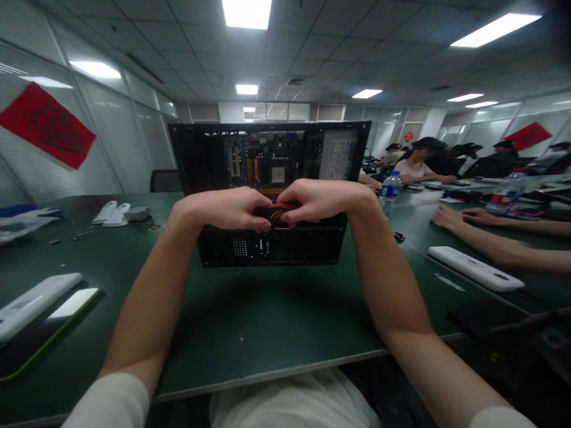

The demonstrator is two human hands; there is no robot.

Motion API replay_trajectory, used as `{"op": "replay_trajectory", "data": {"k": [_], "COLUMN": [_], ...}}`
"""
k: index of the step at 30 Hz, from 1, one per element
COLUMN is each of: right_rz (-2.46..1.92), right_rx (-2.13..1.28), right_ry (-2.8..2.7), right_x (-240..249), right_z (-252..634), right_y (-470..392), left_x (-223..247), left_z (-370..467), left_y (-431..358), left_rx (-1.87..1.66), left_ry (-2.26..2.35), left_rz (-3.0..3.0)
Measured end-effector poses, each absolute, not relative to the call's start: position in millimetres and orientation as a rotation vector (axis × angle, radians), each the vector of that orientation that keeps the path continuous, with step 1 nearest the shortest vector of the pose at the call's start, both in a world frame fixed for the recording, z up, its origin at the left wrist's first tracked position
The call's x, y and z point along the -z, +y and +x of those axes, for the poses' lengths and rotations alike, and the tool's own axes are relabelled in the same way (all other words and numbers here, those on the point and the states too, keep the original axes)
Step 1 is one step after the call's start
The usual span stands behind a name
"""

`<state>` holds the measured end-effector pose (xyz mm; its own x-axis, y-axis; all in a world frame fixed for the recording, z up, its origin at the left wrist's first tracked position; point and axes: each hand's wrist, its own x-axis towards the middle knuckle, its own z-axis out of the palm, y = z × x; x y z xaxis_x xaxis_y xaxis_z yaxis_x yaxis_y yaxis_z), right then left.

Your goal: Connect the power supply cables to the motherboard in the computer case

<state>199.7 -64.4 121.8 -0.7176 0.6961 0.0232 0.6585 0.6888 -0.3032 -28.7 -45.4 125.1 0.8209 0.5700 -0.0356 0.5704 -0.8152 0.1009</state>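
Observation:
A black computer case (289, 251) stands on the green table with its open side facing me. Inside it I see a motherboard (263, 156) at the top middle and a power supply (336, 157) with a pale label at the upper right. My left hand (234, 208) and my right hand (314, 202) meet in front of the case opening. Between them runs a bundle of red, black and orange cables (277, 209). The fingers of both hands are closed round the bundle. Part of the cables is hidden behind the hands.
On the green table (267, 321) a phone (53, 330) and a white device (35, 300) lie at left. White slippers-like objects (111, 213) sit farther back. At right are a white device (475, 268), a water bottle (391, 193) and another person's hands (450, 217).

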Motion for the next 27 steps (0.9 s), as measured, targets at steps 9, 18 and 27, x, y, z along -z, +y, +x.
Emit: {"op": "replay_trajectory", "data": {"k": [9, 18, 27], "right_rz": [-1.118, -1.221, -1.138], "right_rx": [-0.462, -0.462, -0.643], "right_ry": [-2.684, -2.676, -2.489], "right_x": [-120, -119, -115], "right_z": [198, 191, 192], "right_y": [-66, -70, -58], "left_x": [-124, -125, -125], "left_z": [-28, -26, -22], "left_y": [-47, -55, -56], "left_rx": [-0.097, -0.173, -0.234], "left_ry": [0.884, 0.816, 0.964], "left_rz": [3.022, 3.039, 3.079]}}
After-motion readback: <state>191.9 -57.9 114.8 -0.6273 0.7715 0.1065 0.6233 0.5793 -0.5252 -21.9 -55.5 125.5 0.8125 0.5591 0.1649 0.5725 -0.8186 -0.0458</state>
